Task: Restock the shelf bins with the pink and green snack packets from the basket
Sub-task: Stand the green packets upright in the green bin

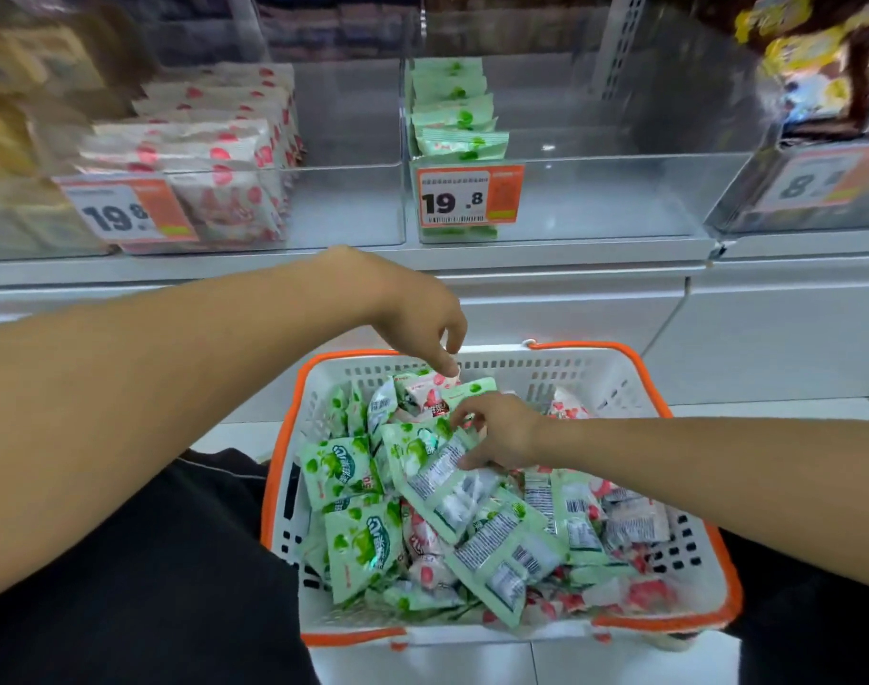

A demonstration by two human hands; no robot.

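A white basket (536,370) with an orange rim sits on the floor, full of green packets (346,469) and pink packets (647,593). My left hand (417,309) reaches down over the basket's far side, its fingertips pinching the top of a pink packet (425,388). My right hand (499,430) lies in the middle of the pile, fingers curled round the upper edge of a green packet (447,479) lying back side up. On the shelf, a clear bin holds pink packets (215,140) at left and another holds a short row of green packets (455,108).
Price tags reading 19.8 (467,195) hang on both bin fronts. The green bin (620,190) is open to the right of its row. Yellow and brown packages (818,56) fill the bin at far right. My dark-clothed legs flank the basket.
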